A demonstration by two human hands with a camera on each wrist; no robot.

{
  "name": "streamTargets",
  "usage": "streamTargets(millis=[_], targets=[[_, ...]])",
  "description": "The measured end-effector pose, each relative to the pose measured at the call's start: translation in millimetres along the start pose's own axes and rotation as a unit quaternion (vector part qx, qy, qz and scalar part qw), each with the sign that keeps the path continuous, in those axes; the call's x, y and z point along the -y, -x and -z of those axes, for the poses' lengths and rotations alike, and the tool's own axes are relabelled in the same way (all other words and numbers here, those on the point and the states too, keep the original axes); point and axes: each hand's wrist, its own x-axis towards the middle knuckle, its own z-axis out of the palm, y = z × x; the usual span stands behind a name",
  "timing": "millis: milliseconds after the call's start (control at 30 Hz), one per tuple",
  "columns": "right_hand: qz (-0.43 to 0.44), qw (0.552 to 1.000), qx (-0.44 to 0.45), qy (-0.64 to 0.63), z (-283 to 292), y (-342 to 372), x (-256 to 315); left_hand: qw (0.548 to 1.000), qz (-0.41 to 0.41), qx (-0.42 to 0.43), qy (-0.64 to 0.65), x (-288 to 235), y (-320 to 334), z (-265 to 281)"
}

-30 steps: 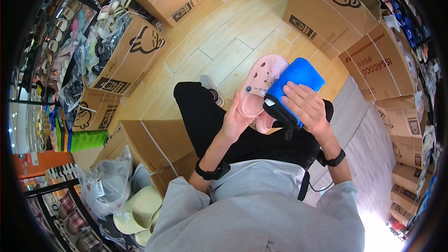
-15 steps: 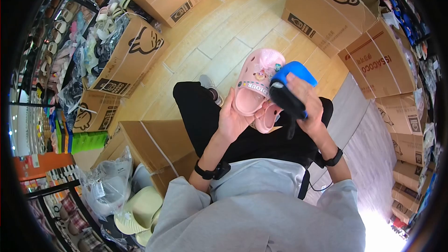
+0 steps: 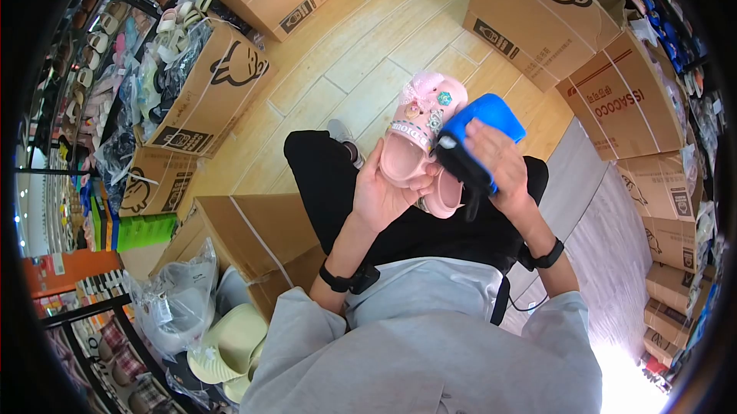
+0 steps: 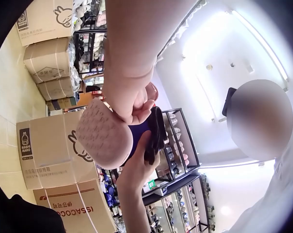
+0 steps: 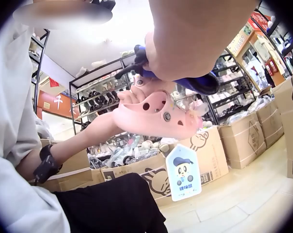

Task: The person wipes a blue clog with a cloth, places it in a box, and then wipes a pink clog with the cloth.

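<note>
My left hand (image 3: 380,199) grips a pink clog (image 3: 402,158) by its heel, toe pointing away from me. Charms dot its upper, and white letters run along the strap. A second pink clog (image 3: 444,197) hangs just below, partly hidden. In the left wrist view, the clog's patterned sole (image 4: 99,131) faces the camera. My right hand (image 3: 497,162) holds a blue fuzzy pad-like thing (image 3: 507,116) with black trim and a black strap, close against the clog's right side. From the clogs hangs a white tag (image 5: 184,177) with a cartoon animal.
Printed cardboard boxes (image 3: 549,19) stand ahead on both sides of the wooden floor (image 3: 345,69). An open box (image 3: 249,237) is by my left leg, near pale green slippers (image 3: 230,345) and a plastic bag (image 3: 176,299). Shoe racks (image 5: 95,94) line the walls.
The pink clog has turned in my left hand, bringing its charms and lettered strap into view, and shifted slightly left. The blue thing tilted, lifted off a little, then came back beside the clog.
</note>
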Motion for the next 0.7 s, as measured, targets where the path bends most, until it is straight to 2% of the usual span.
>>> streamTargets(millis=[100,167,200,333,433,500,600,700], targets=[[0.069,0.996,0.040,0.040,3.2,-1.1,6.2,0.996,-0.046,-0.074,0.012,2.0,1.1,-12.5],[0.084,0.992,0.046,0.080,6.5,-2.6,5.4,0.999,-0.016,-0.027,0.001,-2.0,1.7,-2.2],[0.062,0.993,0.053,0.081,8.7,-2.1,1.5,1.000,-0.001,-0.004,-0.004,-3.8,1.5,0.2],[-0.019,0.991,0.017,0.132,11.3,-6.2,-12.1,1.000,0.011,-0.015,-0.010,-6.9,2.6,-2.4],[-0.036,0.987,0.003,0.156,13.7,-10.7,-12.1,1.000,0.004,-0.008,-0.001,-4.4,0.9,-3.2],[0.002,0.987,0.021,0.159,14.6,-9.9,-8.7,1.000,-0.003,-0.004,0.018,-2.2,0.0,-8.4],[0.089,0.977,0.058,0.184,16.1,-7.2,-4.3,0.997,-0.005,-0.080,-0.004,-2.7,0.7,-17.9],[0.080,0.976,0.065,0.194,18.9,-7.2,-6.1,0.999,0.014,-0.043,-0.014,-5.9,1.4,-10.8]])
